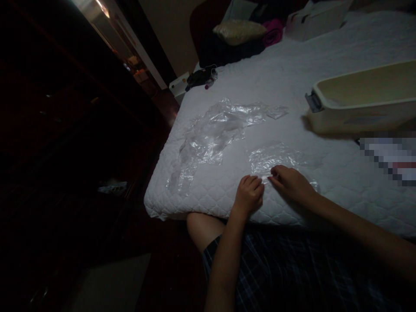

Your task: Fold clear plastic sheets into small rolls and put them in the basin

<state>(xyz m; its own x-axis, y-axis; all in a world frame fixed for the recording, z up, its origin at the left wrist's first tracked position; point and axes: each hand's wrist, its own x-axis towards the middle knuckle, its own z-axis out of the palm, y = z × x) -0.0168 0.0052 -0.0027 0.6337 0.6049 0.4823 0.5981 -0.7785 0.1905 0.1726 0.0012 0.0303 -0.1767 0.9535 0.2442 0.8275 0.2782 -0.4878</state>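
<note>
A clear plastic bag (274,158) lies spread on the white quilted bed cover, its near edge at my hands. My left hand (249,193) is curled at the bag's near left corner, fingers bent and closed on what looks like its edge. Just right of it, my right hand (289,180) pinches the near edge of the same bag between thumb and fingers. Farther left, more crumpled clear plastic bags (211,134) lie in a loose heap, stretching from the bed's near left corner towards the middle.
A long cream plastic bin (364,117) with a grey latch stands at the right. Before it lies a blurred-out flat item (390,158). Along the back are a pale pillow (239,31), a magenta roll (273,32) and a white box (316,19). The bed's left edge drops to dark floor.
</note>
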